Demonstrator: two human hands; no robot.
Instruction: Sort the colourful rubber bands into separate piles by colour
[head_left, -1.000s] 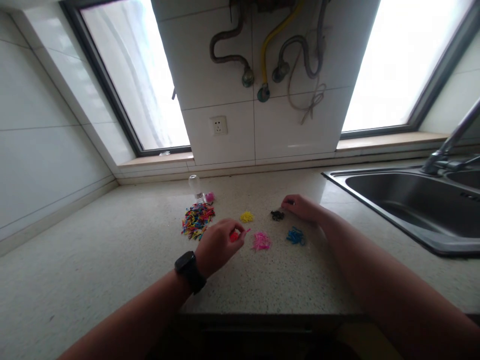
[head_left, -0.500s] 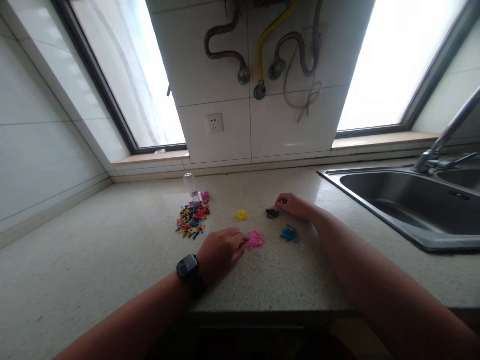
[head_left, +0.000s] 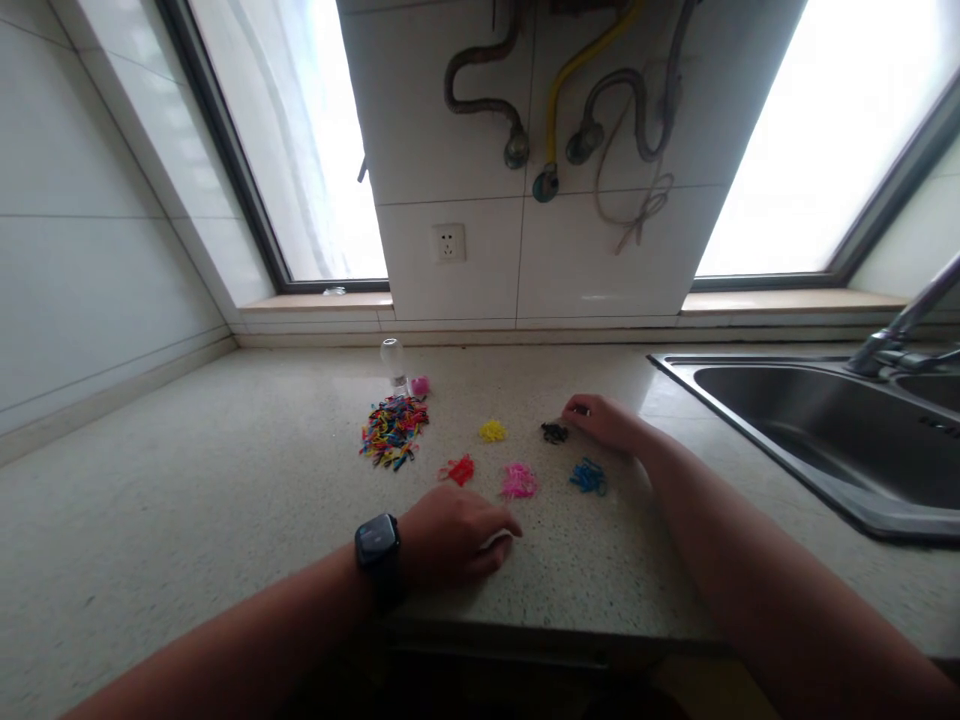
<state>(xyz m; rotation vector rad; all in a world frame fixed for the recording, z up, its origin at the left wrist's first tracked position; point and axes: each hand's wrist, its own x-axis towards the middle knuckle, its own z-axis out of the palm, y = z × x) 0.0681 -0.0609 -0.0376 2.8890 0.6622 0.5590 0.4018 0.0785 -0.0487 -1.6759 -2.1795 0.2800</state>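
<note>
My left hand (head_left: 454, 535), with a dark watch (head_left: 377, 541) on its wrist, hovers or rests near the counter's front edge, thumb and forefinger apart, nothing visible between them. Just beyond it lie a red pile (head_left: 460, 469) and a pink pile (head_left: 519, 481) of small pieces that look like rubber bands. My right hand (head_left: 604, 422) is beside the black pile (head_left: 554, 432), fingertips pinched together; whatever they hold is too small to make out. A blue pile (head_left: 588, 476) lies nearer me, and a yellow pile (head_left: 493, 431) sits left of the black one.
A large mixed-colour pile (head_left: 394, 432) lies on the left of the counter (head_left: 225, 500). Behind it are a clear bottle (head_left: 391, 362) and a pink cap (head_left: 420, 385). The steel sink (head_left: 780, 400) and faucet (head_left: 892, 335) are at right; a socket (head_left: 450, 242) is on the wall.
My left hand has drawn back from the pink pile toward the front edge, and its fingers have parted. The red pile now shows. My right hand stays by the black pile; the view has shifted slightly.
</note>
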